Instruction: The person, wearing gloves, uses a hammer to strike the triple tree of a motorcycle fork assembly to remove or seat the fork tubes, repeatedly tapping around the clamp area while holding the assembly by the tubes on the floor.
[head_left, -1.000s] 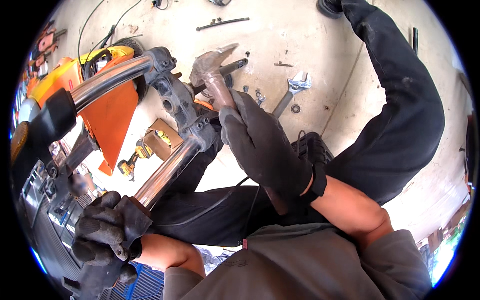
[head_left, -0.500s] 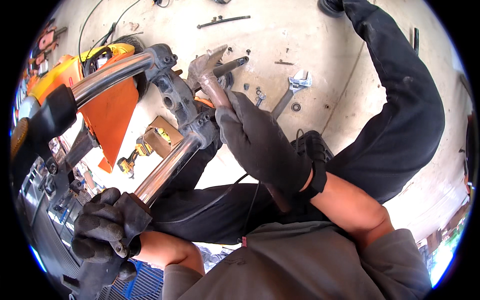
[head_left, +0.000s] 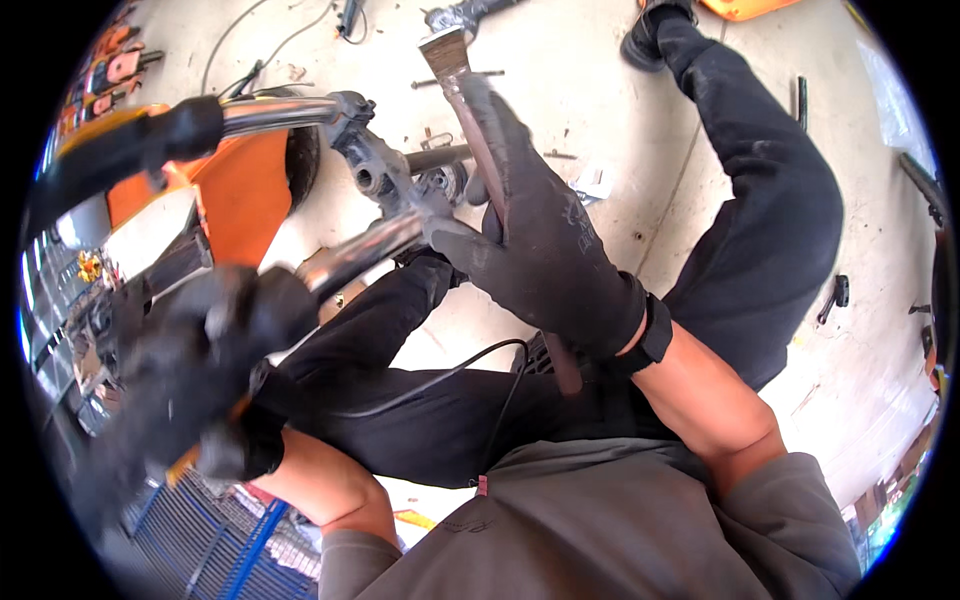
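Note:
A motorcycle front fork spans the left side, its two chrome tubes joined by a dark, worn clamp (head_left: pixel 372 175). My left hand (head_left: pixel 245 330), in a black glove, is wrapped round the black lower leg of the nearer fork tube; motion smears both. My right hand (head_left: pixel 560 250), gloved too, holds a hammer by its brown handle (head_left: pixel 481 140). The hammer head (head_left: pixel 445 50) is raised beyond the clamp, apart from it. The handle's lower end (head_left: pixel 567 375) sticks out below my palm. My right thumb is near the nearer tube's top end; whether it touches cannot be told.
An orange panel (head_left: pixel 240 205) stands behind the fork. On the floor lie a thin bar (head_left: pixel 425 83), a partly hidden adjustable wrench (head_left: pixel 595 183) and a black tube (head_left: pixel 802 100). A black cable (head_left: pixel 440 387) crosses my leg. Blue racking (head_left: pixel 250 550) is at lower left.
The hammer has swung up and away from the clamp, with my right hand raised. My left hand and the fork have shifted, the fork's lower end swinging upward in view.

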